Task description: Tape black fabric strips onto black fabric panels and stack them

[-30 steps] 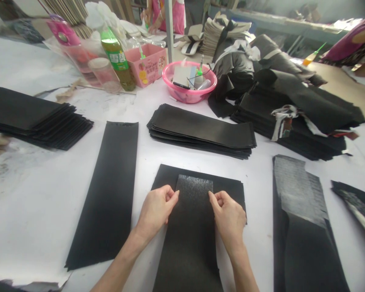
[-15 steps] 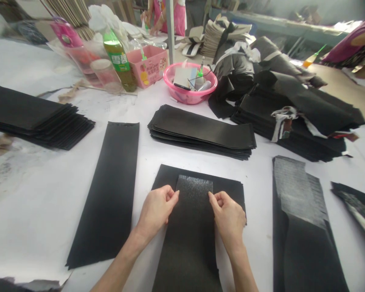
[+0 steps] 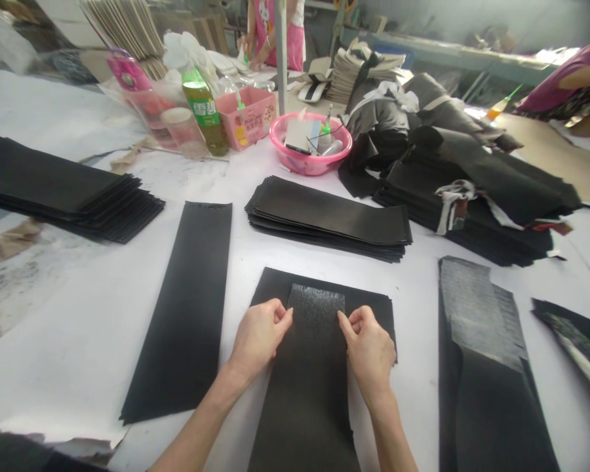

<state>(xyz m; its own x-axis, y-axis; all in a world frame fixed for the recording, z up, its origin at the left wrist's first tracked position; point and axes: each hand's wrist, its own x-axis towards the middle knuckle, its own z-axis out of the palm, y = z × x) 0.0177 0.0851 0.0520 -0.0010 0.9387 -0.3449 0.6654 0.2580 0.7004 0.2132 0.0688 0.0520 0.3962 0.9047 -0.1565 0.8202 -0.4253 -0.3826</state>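
Note:
A long black strip (image 3: pixel 307 387) of sheet material runs away from me, with a shiny, glue-like band across its far end. My left hand (image 3: pixel 261 331) pinches its left edge and my right hand (image 3: pixel 368 341) pinches its right edge, both near that band. The strip's far end lies over a wider black sheet (image 3: pixel 373 303) flat on the table. To the left is a separate black strip (image 3: pixel 184 308). Beyond my hands sits a stack of black strips (image 3: pixel 329 210). On the right are overlapping strips (image 3: pixel 486 314) with a greyish coated end.
A pink basin (image 3: pixel 309 164) with small bottles stands at the back, beside a pink box (image 3: pixel 250 121) and a green bottle (image 3: pixel 204 111). Black stacks lie at far left (image 3: pixel 63 183) and back right (image 3: pixel 472 196). Another person (image 3: pixel 275 39) works behind a metal post (image 3: pixel 282 59).
The view has shifted slightly, so background things sit a little lower and, on the left, further right. Both hands keep the same pinch on the strip.

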